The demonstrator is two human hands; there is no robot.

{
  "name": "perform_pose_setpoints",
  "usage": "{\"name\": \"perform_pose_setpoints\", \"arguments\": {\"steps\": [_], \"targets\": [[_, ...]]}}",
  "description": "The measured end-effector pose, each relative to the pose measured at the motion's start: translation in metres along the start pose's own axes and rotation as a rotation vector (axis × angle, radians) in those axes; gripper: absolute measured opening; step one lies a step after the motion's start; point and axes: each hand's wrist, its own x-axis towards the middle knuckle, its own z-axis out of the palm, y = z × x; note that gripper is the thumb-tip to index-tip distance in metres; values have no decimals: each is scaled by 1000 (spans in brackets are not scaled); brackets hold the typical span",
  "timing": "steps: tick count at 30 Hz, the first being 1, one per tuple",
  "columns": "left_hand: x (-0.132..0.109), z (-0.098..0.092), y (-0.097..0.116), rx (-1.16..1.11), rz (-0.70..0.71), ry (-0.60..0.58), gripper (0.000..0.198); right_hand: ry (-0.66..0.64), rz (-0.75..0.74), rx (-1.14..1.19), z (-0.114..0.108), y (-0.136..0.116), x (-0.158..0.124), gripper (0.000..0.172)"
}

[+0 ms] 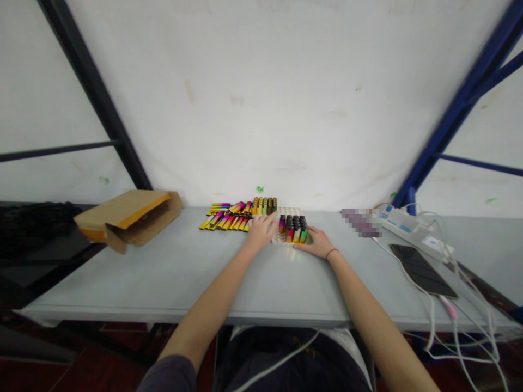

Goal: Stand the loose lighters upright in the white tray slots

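A white tray with rows of holes rests on the table in front of me. Upright in it stand several colourful, black-topped tubes that look like lighters. At the tray's left side is my left hand, fingers stretched out and nothing visible in them. My right hand curves round the tray's front right corner, thumb along the front edge and fingers on the right side. Several loose rainbow-coloured lighters lie in two rows left of my left hand. Behind that hand, a yellow-green group of upright lighters stands near the wall.
An open cardboard box lies on the left of the table. To the right are a phone, a white power strip and tangled white cables. Behind the table rises a white wall.
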Motion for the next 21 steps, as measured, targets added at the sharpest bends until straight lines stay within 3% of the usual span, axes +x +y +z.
{"name": "perform_pose_setpoints", "arguments": {"steps": [3,5,10,21], "targets": [[2,-9,-13,130,-213,81,39,-4,-2,-3,0,0,0,79],[3,-14,-25,214,-277,81,37,-1,-6,-4,0,0,0,78],[2,-19,-41,333,-294,37,33,-8,-14,4,-1,-1,0,76],[-3,-8,-23,446,-245,-123,27,12,0,-16,2,0,0,77]]}}
